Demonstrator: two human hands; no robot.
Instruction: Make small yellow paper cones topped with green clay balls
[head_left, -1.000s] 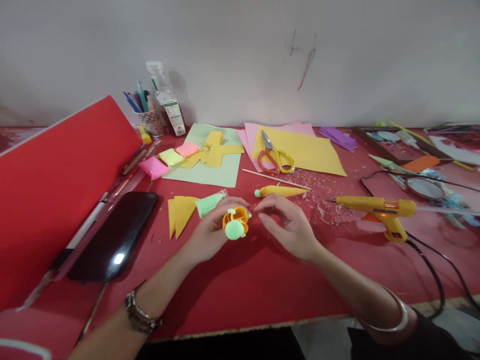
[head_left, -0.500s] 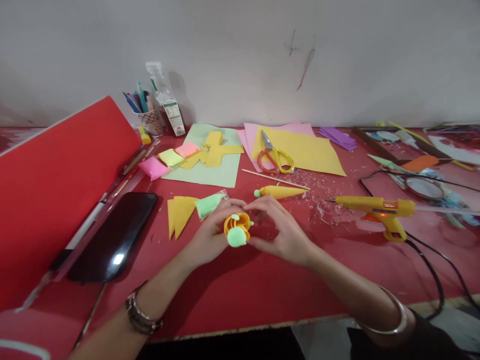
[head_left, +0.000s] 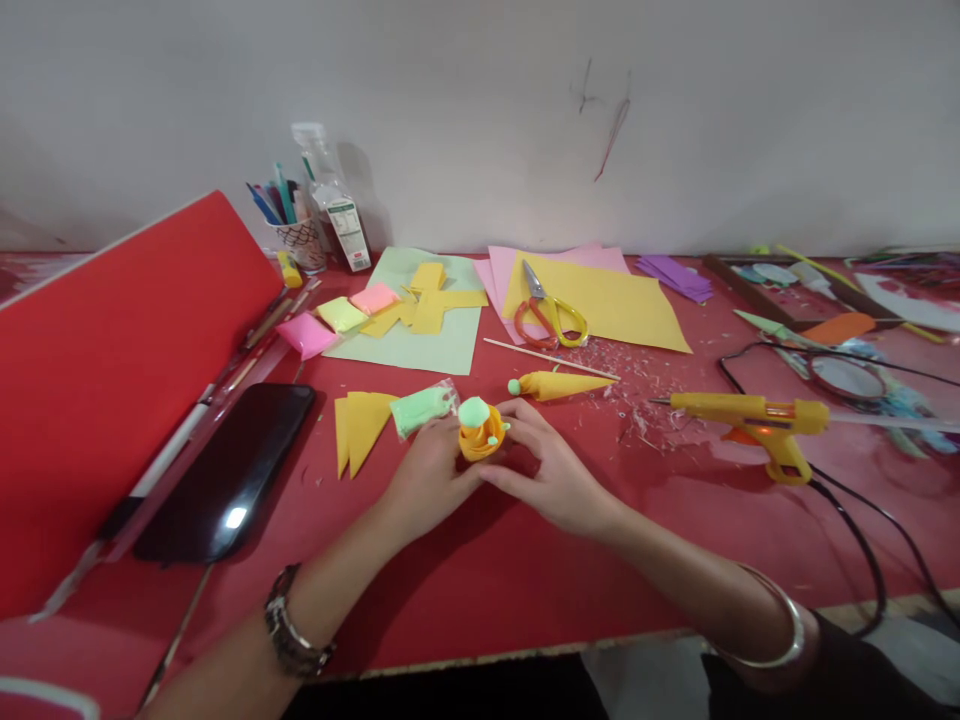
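Observation:
Between my hands stands a rolled yellow paper cone [head_left: 480, 440] with a pale green clay ball on its top and smaller green bits at its rim. My left hand [head_left: 429, 482] is closed around its left side. My right hand [head_left: 559, 475] curls about its right side, with thumb and fingers against it; its lower part is hidden. Just beyond lies a similar yellow paper cone [head_left: 566, 385] with a green ball at one end. A packet of green clay [head_left: 424, 408] and folded yellow paper triangles [head_left: 367, 425] lie beside my left hand.
A yellow glue gun [head_left: 757, 410] with its cord lies to the right. Scissors [head_left: 551, 315] rest on yellow paper [head_left: 630, 305], near a thin stick [head_left: 551, 358]. At left are a phone [head_left: 232, 470] and a red board [head_left: 127, 370]; a bottle [head_left: 334, 205] stands behind.
The held cone has tipped from facing me to more upright and moved slightly away. My hands have shifted with it, and my right fingers have come closer around it.

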